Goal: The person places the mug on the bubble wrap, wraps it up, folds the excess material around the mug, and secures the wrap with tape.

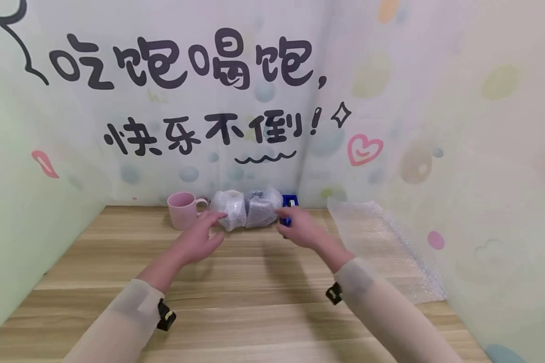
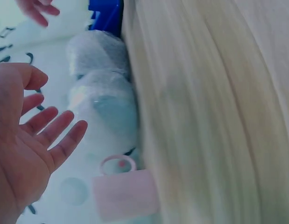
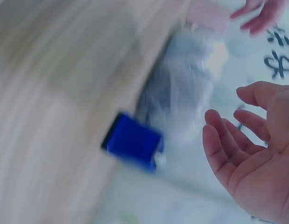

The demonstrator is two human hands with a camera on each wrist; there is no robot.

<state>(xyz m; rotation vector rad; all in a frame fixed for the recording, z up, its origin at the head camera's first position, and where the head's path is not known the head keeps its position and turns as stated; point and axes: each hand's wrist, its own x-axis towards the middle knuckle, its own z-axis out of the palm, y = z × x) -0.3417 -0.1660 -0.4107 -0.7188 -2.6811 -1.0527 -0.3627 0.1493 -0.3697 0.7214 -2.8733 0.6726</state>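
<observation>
Two bubble-wrapped bundles, a left one (image 1: 229, 209) and a right one (image 1: 262, 209), stand side by side against the back wall. A pink mug (image 1: 182, 210) is at their left, its handle towards them. Beyond the right bundle is a blue tape dispenser (image 3: 135, 142), partly hidden behind my right hand in the head view. My left hand (image 1: 202, 237) is above the table in front of the left bundle, fingers loosely spread. Over by the right bundle and the dispenser, my right hand (image 1: 302, 227) has relaxed, slightly bent fingers. Both palms hold nothing in the wrist views.
A sheet of bubble wrap (image 1: 381, 247) lies flat along the table's right side. The wooden table (image 1: 236, 307) meets a printed back wall (image 1: 263, 171) with large black lettering, and side walls stand at left and right.
</observation>
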